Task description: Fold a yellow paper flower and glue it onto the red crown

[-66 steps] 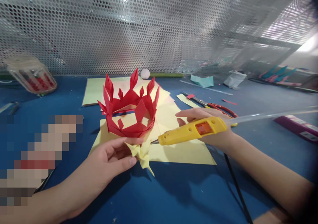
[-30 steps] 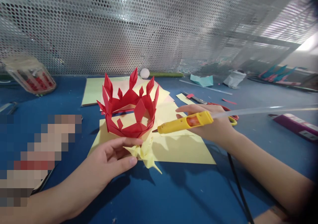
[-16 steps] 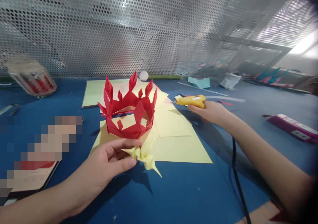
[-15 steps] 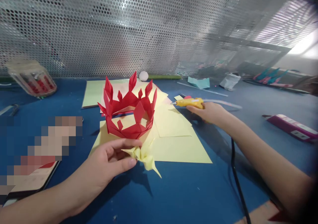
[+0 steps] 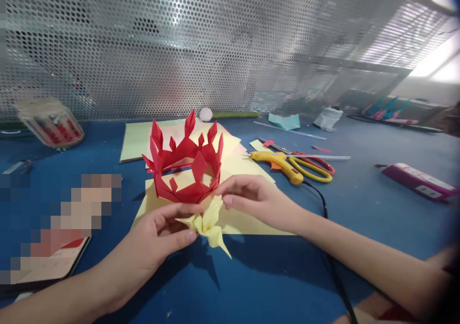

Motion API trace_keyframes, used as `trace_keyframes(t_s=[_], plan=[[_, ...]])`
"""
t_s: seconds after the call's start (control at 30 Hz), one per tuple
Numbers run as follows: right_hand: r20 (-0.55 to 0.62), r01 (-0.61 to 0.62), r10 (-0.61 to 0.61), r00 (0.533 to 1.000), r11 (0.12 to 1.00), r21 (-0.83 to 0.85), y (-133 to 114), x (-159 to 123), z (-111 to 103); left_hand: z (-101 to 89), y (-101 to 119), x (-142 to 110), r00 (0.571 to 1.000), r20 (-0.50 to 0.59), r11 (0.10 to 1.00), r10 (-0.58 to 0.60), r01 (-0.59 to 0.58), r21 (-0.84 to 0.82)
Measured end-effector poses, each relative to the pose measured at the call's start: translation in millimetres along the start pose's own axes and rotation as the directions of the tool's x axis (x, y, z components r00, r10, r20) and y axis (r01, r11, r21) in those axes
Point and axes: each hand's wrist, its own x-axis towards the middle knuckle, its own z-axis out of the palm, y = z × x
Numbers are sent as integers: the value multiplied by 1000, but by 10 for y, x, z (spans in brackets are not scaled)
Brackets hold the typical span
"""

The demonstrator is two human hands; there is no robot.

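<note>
Above the blue table I hold a pale yellow folded paper crane (image 5: 211,225). My left hand (image 5: 158,237) pinches its left side between thumb and fingers. At the crane's raised right wing, my right hand (image 5: 260,199) has thumb and forefinger closed at the edge. Just behind the crane a red folded-paper crown (image 5: 189,190) stands upright, its points facing up. Right of the crown, a yellow glue gun (image 5: 278,161) lies on its side, nozzle to the left. Beside it are scissors (image 5: 314,170) with red and yellow handles.
Yellow paper sheets (image 5: 251,223) lie under the crown. A glass jar (image 5: 52,125) stands at the back left, and a phone (image 5: 53,266) lies at the left. The glue gun's black cord (image 5: 334,276) runs toward me. At the right is a purple box (image 5: 419,182).
My right hand has let go of the glue gun, leaving it on the table, and has moved left to the crane's wing. The left hand still holds the crane.
</note>
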Motion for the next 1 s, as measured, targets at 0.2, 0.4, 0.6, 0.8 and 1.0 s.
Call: trace_keyframes(t_s=[0.2, 0.4, 0.6, 0.8, 1.0], plan=[[116, -76, 47, 992, 963, 260, 63, -26, 79, -13, -4, 1, 1000, 15, 1000, 10, -10, -1], [118, -125, 86, 989, 917, 378, 86, -25, 157, 7, 7, 29, 1000, 2, 1000, 19, -19, 14], [9, -55, 56, 998, 920, 389, 75, -2, 110, 48, 17, 3, 998, -5, 998, 62, -62, 27], [-144, 39, 11, 990, 941, 337, 32, -12, 10, 97, 138, -109, 992, -19, 985, 122, -118, 128], [-215, 84, -26, 976, 961, 263, 7, -25, 28, -30, 572, -298, 662, -25, 330, 749, -340, 881]])
